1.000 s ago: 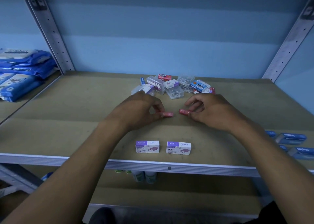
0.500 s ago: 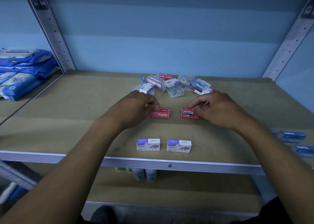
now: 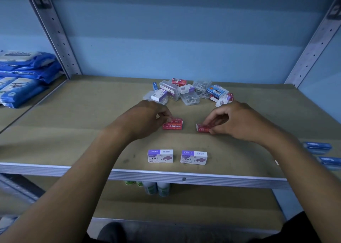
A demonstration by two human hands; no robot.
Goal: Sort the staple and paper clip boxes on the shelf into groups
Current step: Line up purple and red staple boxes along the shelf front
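Two red staple boxes lie side by side at mid-shelf. My left hand (image 3: 145, 117) pinches the back left corner of the left red box (image 3: 173, 124), which lies flat with its label up. The right red box (image 3: 203, 128) is pinched between the thumb and fingers of my right hand (image 3: 234, 121), which hides its right half. Nearer the front edge, two white-and-purple staple boxes (image 3: 160, 156) (image 3: 194, 157) lie in a row. Behind my hands is a mixed pile (image 3: 186, 92) of clear paper clip boxes and red, blue and purple-white staple boxes.
The wooden shelf board (image 3: 73, 132) has a metal front rail (image 3: 184, 178). Blue boxes (image 3: 317, 147) lie at the right edge. Blue-and-white packs (image 3: 20, 77) are stacked on the neighbouring shelf to the left. Bottles (image 3: 156, 187) stand on the shelf below. Metal uprights (image 3: 55, 30) frame both sides.
Both red boxes went from held on edge to lying flat on the shelf, and both hands have stayed on them. The view has shifted slightly.
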